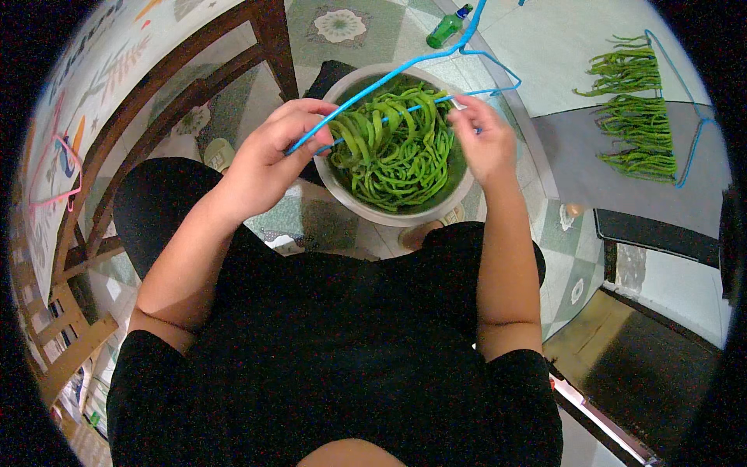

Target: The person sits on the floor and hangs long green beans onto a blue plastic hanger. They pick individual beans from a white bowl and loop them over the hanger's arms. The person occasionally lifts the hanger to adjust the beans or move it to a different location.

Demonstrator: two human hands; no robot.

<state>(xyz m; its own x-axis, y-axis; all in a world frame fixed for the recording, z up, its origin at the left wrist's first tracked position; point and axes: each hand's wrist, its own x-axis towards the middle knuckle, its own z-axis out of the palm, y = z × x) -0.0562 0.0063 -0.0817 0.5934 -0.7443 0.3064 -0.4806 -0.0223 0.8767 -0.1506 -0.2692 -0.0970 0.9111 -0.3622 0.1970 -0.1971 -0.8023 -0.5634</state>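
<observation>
A blue clothes hanger (389,76) lies tilted across a metal bowl (354,204) of long green beans (405,159). My left hand (288,144) is closed round the hanger's left corner. Several beans are draped over the hanger's lower bar, beside the left fingers, and hang down into the bowl. My right hand (484,136) is at the right part of that bar, thumb and fingers pinched together. Something small and pale shows at its fingertips, too small to name. The bowl stands between my knees.
To the right, another blue hanger (691,152) lies on a grey surface (568,144) with a row of hanging beans (638,124). A green bottle (445,31) is beyond the bowl. A wooden chair (272,54) stands left, and a pink hanger (74,183) is at the far left.
</observation>
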